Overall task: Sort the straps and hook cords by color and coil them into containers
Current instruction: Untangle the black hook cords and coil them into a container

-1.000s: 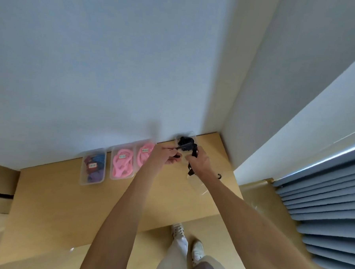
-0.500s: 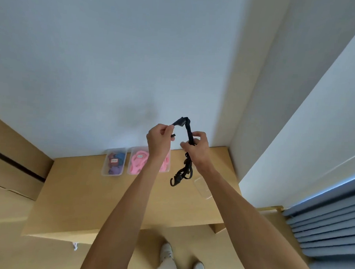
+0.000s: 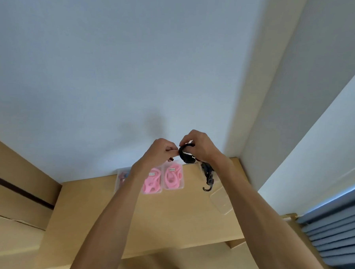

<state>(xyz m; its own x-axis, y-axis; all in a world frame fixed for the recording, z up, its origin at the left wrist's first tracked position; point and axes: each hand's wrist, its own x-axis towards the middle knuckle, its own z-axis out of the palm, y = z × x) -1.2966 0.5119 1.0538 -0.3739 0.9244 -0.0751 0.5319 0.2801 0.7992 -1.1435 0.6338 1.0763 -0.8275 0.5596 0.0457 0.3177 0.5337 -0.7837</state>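
Hands were raised together above the far edge of the wooden table [image 3: 90, 210], both busy with the black hook cord [image 3: 186, 157]. The left hand [image 3: 160, 152] pinched one stretch of the cord between thumb and fingertips, while the right hand [image 3: 198, 144] had its fingers curled around the loop being wound, probably so that one hand could anchor the cord as the other turned it into a coil. The rest of the cord hung down below the right wrist, ending in a hook [image 3: 207, 188] that dangled free over the table. By the wall lay two clear containers of pink straps [image 3: 163, 177], side by side and apparently already sorted, with a further container [image 3: 121, 177] to their left, mostly hidden behind the left forearm. An empty-looking clear container [image 3: 220, 201] sat near the right forearm, likely meant to receive the black cord once coiled, which would explain coiling it close by
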